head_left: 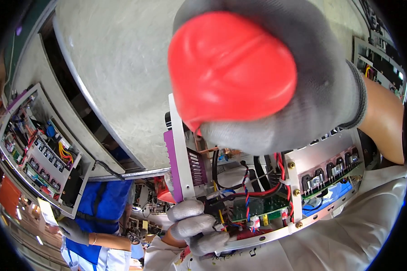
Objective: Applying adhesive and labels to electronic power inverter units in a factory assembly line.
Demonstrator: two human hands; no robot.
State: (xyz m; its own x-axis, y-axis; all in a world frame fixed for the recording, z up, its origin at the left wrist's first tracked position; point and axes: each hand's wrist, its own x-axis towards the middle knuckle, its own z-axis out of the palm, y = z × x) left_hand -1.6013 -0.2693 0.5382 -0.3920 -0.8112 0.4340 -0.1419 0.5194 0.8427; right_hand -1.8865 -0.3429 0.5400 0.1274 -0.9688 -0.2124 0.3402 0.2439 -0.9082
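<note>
My right hand (pixel 321 81), in a grey knit glove, is raised close to the view. It is closed around a smooth red thing with a rounded end (pixel 230 67), which looks like a tool's handle; its kind does not show. Below it an open metal chassis (pixel 276 232) stands tilted, with a purple vented panel (pixel 172 165), a green circuit board (pixel 262 208) and red, blue and black wires (pixel 279 180). My left hand (pixel 192 226), also gloved, has its fingers wrapped over the chassis's near left edge. The right hand hides the far part of the chassis.
A grey worktop (pixel 117 67) lies beyond the chassis. At the left, another open chassis (pixel 77 185) stands tilted, and a co-worker's gloved hand (pixel 72 229) is beside its lower edge. A blue seat-like thing with black straps (pixel 104 203) is nearby. More electronics (pixel 380 61) stand at the far right.
</note>
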